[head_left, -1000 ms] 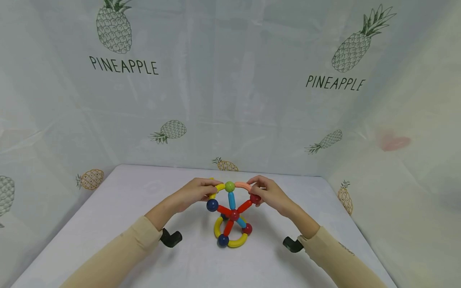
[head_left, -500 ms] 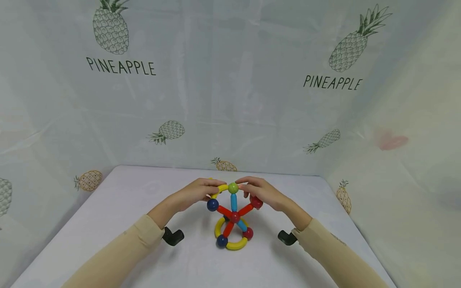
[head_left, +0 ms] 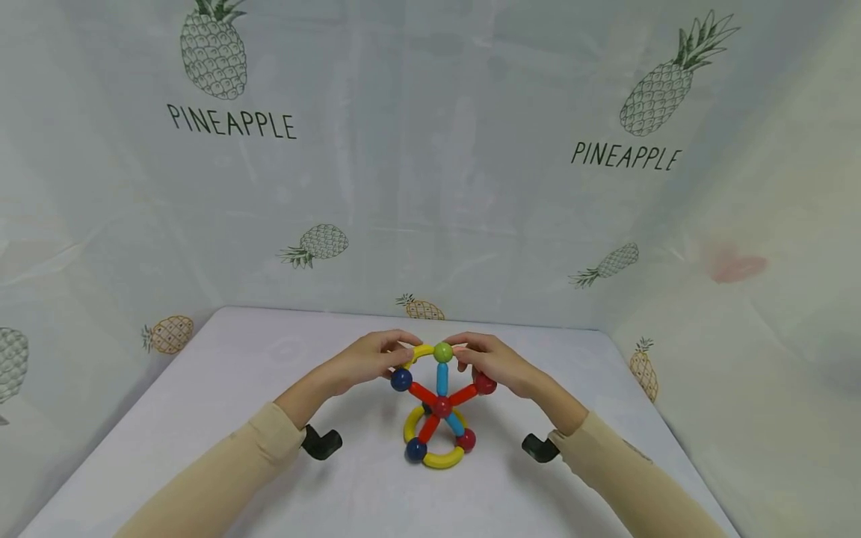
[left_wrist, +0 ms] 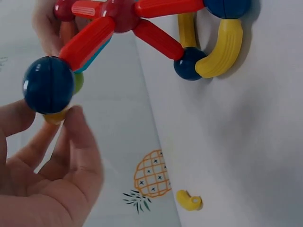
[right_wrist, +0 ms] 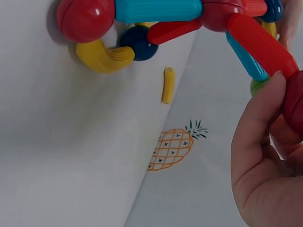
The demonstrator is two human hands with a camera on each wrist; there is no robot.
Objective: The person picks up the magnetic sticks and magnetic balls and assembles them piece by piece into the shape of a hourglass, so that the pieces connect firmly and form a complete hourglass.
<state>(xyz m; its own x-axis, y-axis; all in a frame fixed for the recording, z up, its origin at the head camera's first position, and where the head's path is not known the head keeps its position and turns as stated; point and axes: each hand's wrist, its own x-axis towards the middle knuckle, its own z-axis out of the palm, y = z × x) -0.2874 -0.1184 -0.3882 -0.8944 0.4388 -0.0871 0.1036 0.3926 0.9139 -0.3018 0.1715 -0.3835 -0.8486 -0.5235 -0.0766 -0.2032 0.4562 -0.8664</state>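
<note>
A magnetic ball-and-stick model stands between my hands, with a red hub ball point(head_left: 442, 406) and red and blue sticks spreading from it. My left hand point(head_left: 356, 363) pinches a curved yellow stick point(head_left: 422, 350), which runs between a dark blue ball point(head_left: 401, 379) and the green top ball point(head_left: 442, 353). On the other side, my right hand point(head_left: 499, 363) holds a salmon curved stick point(left_wrist: 67, 30) between the green ball and a red ball point(head_left: 484, 383); the fingers mostly cover this stick in the head view. Curved yellow sticks point(head_left: 444, 459) form the ring at the base.
A loose curved yellow stick point(left_wrist: 188, 200) lies near the table's back edge. The white table point(head_left: 269, 351) ends at a pineapple-print curtain point(head_left: 430, 187). Black wrist devices point(head_left: 321, 442) hang under both sleeves.
My right hand has moved left along the salmon stick, up to the green ball. The green ball and the model's upper part have shifted slightly right. The left hand keeps its pinch.
</note>
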